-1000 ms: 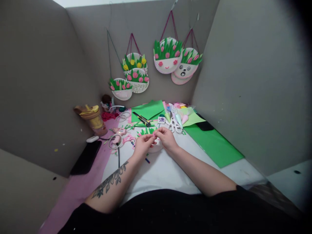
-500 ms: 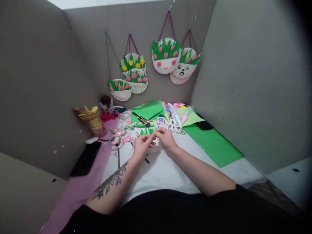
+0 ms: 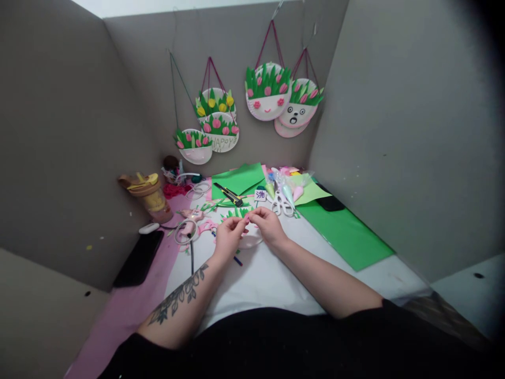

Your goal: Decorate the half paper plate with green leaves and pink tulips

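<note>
Pinched a small pink piece [image 3: 247, 217] with left grip [image 3: 229, 236] and right grip [image 3: 270, 227], over the white plate [image 3: 251, 241] between near and far edges of the bench [image 3: 276, 281]. Seemingly was at a shaping step; next, likely called for light, steady pressure.

White-topped table [image 3: 272, 287], pink strip [image 3: 118, 316] at left bearing phone [image 3: 139, 259] and tumbler [image 3: 154, 199], plate [image 3: 252, 241] near centre, scissors [image 3: 281, 203] behind, green sheet [image 3: 349, 237] right.

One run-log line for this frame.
left hand: pinching small pink piece | right hand: pinching same piece | beneath hands: white plate, green paper leaves
</note>
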Demonstrator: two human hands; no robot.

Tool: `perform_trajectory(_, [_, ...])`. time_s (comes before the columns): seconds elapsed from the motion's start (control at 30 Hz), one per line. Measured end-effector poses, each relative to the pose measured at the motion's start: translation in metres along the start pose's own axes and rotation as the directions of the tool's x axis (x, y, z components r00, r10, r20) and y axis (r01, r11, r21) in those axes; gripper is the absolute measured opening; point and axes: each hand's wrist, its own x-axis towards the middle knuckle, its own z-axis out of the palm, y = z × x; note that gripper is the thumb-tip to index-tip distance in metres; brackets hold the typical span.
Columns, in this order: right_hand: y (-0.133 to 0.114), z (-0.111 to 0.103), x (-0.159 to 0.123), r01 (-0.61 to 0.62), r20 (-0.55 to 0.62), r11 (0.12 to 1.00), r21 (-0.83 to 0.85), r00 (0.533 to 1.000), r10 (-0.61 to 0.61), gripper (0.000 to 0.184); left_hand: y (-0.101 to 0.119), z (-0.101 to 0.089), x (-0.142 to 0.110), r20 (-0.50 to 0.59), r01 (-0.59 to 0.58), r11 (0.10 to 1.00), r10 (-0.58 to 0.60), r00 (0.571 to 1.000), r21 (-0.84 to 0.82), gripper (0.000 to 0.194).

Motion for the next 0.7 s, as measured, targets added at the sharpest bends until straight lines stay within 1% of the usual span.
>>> perform_trajectory(0.13, [-0.0017, -0.0005, -0.0003, -0.002, -0.019, 1.000, -0.015, 1.000, 0.002, 0.010, -0.0027, -0.0009, 0.0007, -0.020, -0.040, 0.999, 0.040, 0.999, 0.004, 0.027])
perform_trajectory(0.23, [-0.0012, -0.0009, 0.0003, 0.005, -0.019, 1.000, 0.004, 1.000, -0.005, 0.009, -0.0043, -0.0019, 0.0006, -0.018, -0.068, 0.997, 0.068, 0.998, 0.022, 0.025])
perform_trajectory(0.33, [0.0011, -0.0015, 0.0012, -0.017, -0.016, 1.000, 0.018, 1.000, 0.018, 0.009, -0.0054, -0.0024, 0.0001, -0.013, -0.094, 0.995, 0.095, 0.995, 0.030, 0.025])
perform_trajectory(0.4, [0.0022, -0.0019, 0.0014, -0.036, 0.005, 0.999, 0.007, 0.999, 0.036, 0.010, -0.0060, -0.0024, 0.0000, -0.017, -0.097, 0.995, 0.098, 0.995, 0.025, 0.025])
perform_trajectory(0.57, [0.0002, -0.0018, -0.0006, -0.016, 0.072, 1.000, -0.017, 0.997, 0.017, 0.013, -0.0069, -0.0025, 0.0003, -0.025, -0.095, 0.995, 0.096, 0.995, 0.019, 0.025])
perform_trajectory(0.7, [-0.0030, 0.0005, -0.0028, -0.019, 0.105, 0.999, -0.040, 0.994, 0.023, 0.014, -0.0068, -0.0031, 0.0003, -0.001, -0.105, 0.993, 0.105, 0.994, 0.045, 0.022])
